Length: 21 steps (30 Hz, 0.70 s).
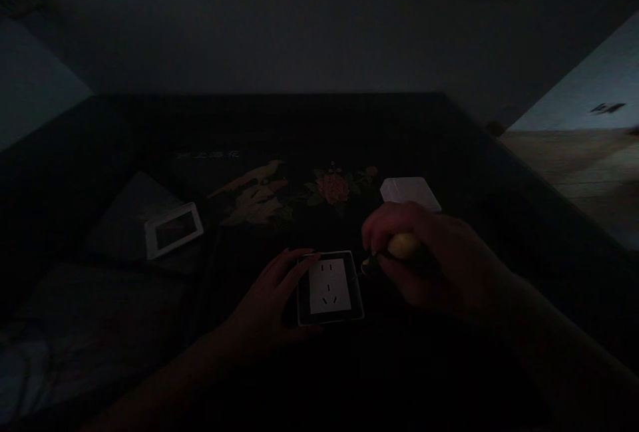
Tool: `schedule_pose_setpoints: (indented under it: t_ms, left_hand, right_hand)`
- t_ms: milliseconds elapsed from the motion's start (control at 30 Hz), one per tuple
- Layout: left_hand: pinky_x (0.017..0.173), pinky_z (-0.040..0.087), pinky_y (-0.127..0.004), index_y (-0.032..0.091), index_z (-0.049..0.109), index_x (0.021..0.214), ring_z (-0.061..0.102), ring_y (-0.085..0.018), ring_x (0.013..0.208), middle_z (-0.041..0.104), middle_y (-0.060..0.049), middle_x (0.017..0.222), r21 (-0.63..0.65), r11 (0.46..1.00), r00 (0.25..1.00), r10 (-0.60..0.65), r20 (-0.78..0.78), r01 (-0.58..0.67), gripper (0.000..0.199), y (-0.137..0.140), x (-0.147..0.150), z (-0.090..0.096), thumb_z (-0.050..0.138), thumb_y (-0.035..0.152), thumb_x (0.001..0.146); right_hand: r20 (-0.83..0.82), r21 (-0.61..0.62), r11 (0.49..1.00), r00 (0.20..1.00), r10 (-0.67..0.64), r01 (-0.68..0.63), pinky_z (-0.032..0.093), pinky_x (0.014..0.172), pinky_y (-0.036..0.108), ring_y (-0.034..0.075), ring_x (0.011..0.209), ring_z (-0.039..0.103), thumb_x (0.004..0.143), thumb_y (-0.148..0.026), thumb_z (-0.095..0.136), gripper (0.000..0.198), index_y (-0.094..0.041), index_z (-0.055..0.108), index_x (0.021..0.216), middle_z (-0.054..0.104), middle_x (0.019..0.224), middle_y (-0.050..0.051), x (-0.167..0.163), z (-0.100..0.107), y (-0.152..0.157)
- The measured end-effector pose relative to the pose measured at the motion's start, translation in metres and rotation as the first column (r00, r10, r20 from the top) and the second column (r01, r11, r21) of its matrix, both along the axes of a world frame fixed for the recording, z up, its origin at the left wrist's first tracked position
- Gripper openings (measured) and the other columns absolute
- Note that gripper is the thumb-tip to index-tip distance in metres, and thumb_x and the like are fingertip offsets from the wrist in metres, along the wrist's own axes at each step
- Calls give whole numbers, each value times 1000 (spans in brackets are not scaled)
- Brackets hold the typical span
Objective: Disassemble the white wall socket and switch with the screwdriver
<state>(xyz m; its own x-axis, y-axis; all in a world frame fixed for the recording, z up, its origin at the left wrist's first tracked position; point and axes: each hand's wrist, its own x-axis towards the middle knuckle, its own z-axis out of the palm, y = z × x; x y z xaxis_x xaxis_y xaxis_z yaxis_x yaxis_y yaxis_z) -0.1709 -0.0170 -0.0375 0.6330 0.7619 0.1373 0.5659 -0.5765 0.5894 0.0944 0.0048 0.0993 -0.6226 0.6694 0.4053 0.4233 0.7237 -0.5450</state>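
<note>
A wall socket with a white face and several slots lies face up on a dark tabletop. My left hand grips it along its left side, the fingers over its upper left corner and the thumb low in shadow. My right hand is closed around the yellowish handle of a screwdriver. Its thin shaft points left to the right edge of the socket; whether the tip touches is too dark to tell. Just beyond my right hand lies a white box-like piece, partly hidden by the fingers.
An empty white rectangular frame lies to the left. The dark surface bears a printed bird and flower picture. A pale wall rises behind it. Wooden floor shows at the right. The scene is very dim.
</note>
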Motion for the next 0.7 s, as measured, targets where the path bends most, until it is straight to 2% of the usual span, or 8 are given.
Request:
schedule_pose_setpoints:
  t_ms: [67,133,200,300,400,500,600,700]
  left_hand:
    - [108,43,-63,34,16,153,39,-39,139,36,-14,152,2,1000,1000,4,-1,-4,100,0,1,0,79,39,76]
    - [110,41,-64,34,15,153,38,-39,140,36,-14,152,2,1000,1000,7,-2,-7,100,0,1,-1,78,40,76]
    - [111,39,-63,34,15,153,38,-39,141,35,-14,153,-1,1000,1000,9,-5,-9,100,0,1,-1,78,40,76]
    - [111,39,-63,34,15,153,38,-39,141,35,-14,153,0,1000,1000,10,-13,-10,100,0,0,-2,78,40,76]
    - [111,39,-64,34,14,154,39,-39,140,36,-14,153,6,1000,1000,2,-13,-2,100,-1,0,-1,78,39,77]
    - [108,42,-64,35,13,154,41,-40,139,36,-15,153,36,999,1000,4,-3,-4,100,-1,0,0,77,39,77]
    - [105,45,-63,34,15,154,41,-41,138,37,-15,153,43,999,1000,20,-14,-19,101,-2,1,1,78,38,75]
    - [107,43,-63,33,16,153,41,-41,138,37,-16,152,29,999,1000,19,-25,-18,101,-2,1,1,79,39,74]
  right_hand:
    - [2,46,999,1000,-13,13,48,64,21,13,78,64,94,-26,60,9,-18,55,97,64,90,2,-4,3,-2]
    - [16,88,994,998,-60,59,50,69,23,15,85,64,97,-31,58,15,-16,60,99,64,95,6,-9,8,-4]
    - [45,95,992,995,-93,88,50,74,22,15,89,65,97,-28,60,17,-16,63,108,65,100,6,-12,14,-7]
    - [53,55,989,988,-143,140,51,72,20,13,83,66,92,-22,67,31,-19,61,122,69,94,0,-16,22,-10]
    - [34,69,975,976,-213,211,51,69,20,13,78,68,90,-20,69,22,-16,65,111,71,87,-1,-17,26,-12]
    - [75,108,980,981,-178,169,53,75,23,14,84,69,94,-19,63,13,-17,67,105,74,92,1,-16,26,-11]
    - [112,82,993,990,-89,80,54,81,26,17,94,70,97,-20,58,18,-20,65,114,75,101,3,-11,24,-9]
    - [140,36,998,988,-60,55,54,89,27,17,107,67,99,-17,53,25,-23,61,121,72,116,3,-6,22,-6]
